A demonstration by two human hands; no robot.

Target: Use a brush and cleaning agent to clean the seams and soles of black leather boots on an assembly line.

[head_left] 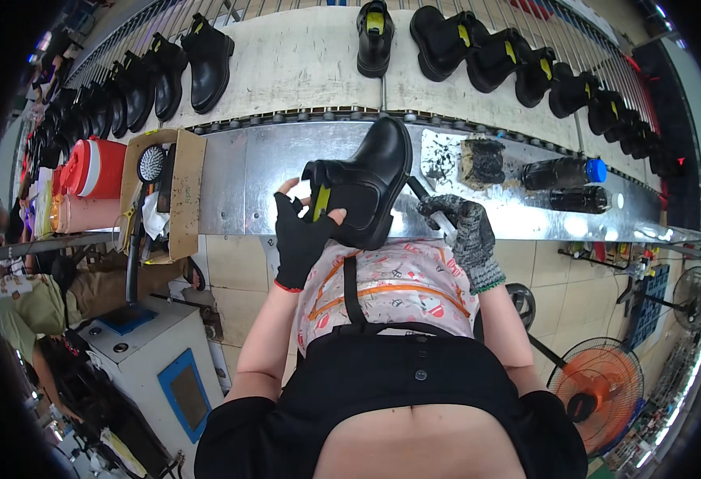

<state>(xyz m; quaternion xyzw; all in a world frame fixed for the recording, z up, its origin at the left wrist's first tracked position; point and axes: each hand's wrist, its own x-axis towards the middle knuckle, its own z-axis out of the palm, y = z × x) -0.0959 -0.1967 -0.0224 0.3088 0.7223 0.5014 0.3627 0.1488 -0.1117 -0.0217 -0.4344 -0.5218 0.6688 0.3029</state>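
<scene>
A black ankle boot (365, 180) with a yellow-green lining lies tilted over the near edge of the metal bench, toe pointing away to the right. My left hand (302, 235), in a black fingerless glove, is closed on the boot's shaft, with the thumb on its side. In a grey knit glove, my right hand (472, 239) grips a thin tool with a dark end (419, 189) beside the sole edge. I cannot tell whether the tool touches the boot; its kind is unclear. To the right sit a black-stained white pad (440, 156) and a blackened block (482, 162).
Two dark bottles (562, 173) lie right on the bench. Across the far side, a conveyor (310, 68) carries several black boots (208, 68). A cardboard box (184, 199) holding a brush stands left, beside a red jug (99, 168). An orange fan (606, 383) stands lower right.
</scene>
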